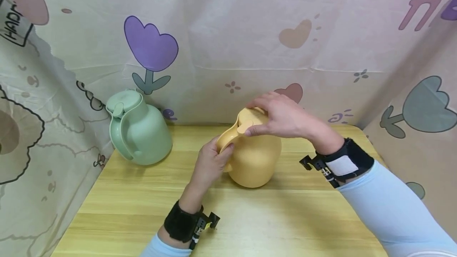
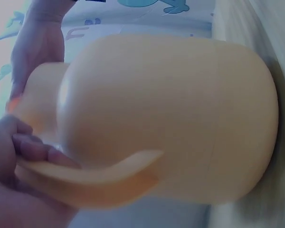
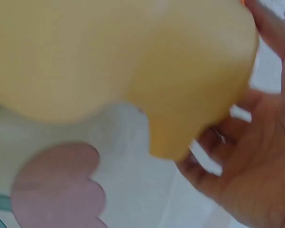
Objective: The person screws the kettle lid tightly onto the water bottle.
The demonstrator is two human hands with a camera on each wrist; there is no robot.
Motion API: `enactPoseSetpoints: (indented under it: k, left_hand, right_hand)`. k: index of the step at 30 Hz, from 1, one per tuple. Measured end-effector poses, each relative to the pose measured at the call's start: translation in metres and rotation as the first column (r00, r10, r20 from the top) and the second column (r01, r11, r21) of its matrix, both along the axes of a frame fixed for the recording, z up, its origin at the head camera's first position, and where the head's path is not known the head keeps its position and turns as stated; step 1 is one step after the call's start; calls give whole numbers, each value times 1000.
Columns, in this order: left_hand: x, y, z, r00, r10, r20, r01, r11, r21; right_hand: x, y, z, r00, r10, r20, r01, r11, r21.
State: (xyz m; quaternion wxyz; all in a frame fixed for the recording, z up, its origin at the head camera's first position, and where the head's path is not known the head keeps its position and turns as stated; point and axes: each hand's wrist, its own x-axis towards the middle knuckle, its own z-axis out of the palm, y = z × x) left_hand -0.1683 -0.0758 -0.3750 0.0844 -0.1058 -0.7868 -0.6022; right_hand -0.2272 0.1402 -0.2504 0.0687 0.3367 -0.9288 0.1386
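Observation:
A yellow jug (image 1: 255, 165) stands on the table, its handle turned toward the left front. My left hand (image 1: 210, 158) grips this handle (image 2: 99, 190), the thumb lying over it. From above, my right hand (image 1: 283, 114) holds the lid (image 1: 255, 116), with its thumb near the lid's tab and its fingers over the far side. In the right wrist view, those fingers curl beside the spout (image 3: 168, 137). Part of the lid is hidden under the right hand.
A matching green jug (image 1: 150, 138) with its lid on stands at the table's back left. Wood-patterned table (image 1: 285, 221) extends in front of the yellow jug. A printed cloth (image 1: 228, 35) hangs behind and at both sides.

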Motion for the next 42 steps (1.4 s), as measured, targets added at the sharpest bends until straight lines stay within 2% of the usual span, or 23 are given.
enactPoseSetpoints:
  k: [4, 7, 10, 13, 16, 20, 24, 27, 30, 34, 37, 42]
  left_hand:
    - [2, 2, 1, 997, 81, -6, -81, 996, -36]
    - [4, 2, 2, 994, 113, -3, -113, 993, -41]
    - [4, 2, 2, 995, 98, 8, -98, 995, -27]
    - [3, 2, 2, 999, 52, 14, -51, 999, -11]
    - [2, 0, 0, 1000, -2, 7, 2, 1000, 10]
    - [2, 2, -2, 999, -30, -36, 32, 999, 43]
    - [11, 10, 8, 995, 57, -81, -52, 997, 62]
    - [21, 16, 21, 980, 159, -123, -153, 987, 58]
    - [18, 18, 12, 957, 224, -184, -222, 975, 31]
    - [8, 19, -8, 932, 262, -250, -272, 962, -6]
    - [8, 20, -8, 920, 278, -275, -292, 956, -11]
    - [9, 21, -8, 915, 280, -290, -295, 955, -10]
  right_hand:
    - [8, -6, -8, 992, -119, -34, 118, 992, -42]
    - [13, -8, -10, 988, -153, -34, 151, 987, -47]
    - [13, -5, -9, 993, -119, -18, 118, 992, -39]
    - [10, 3, -6, 999, -31, 28, 32, 999, -34]
    - [7, 10, -5, 995, 41, 89, -35, 998, -61]
    - [7, 12, -9, 995, 54, 89, -44, 993, -113]
    - [9, 4, -16, 1000, 13, 11, -11, 988, -155]
    - [11, -3, -18, 999, -38, -30, 32, 985, -172]
    - [14, -7, -19, 995, -95, -36, 87, 980, -181]
    - [17, -9, -19, 988, -150, -41, 140, 973, -182]
    - [21, -10, -20, 984, -175, -32, 166, 968, -189]
    - [25, -9, -28, 982, -185, -43, 168, 953, -253]
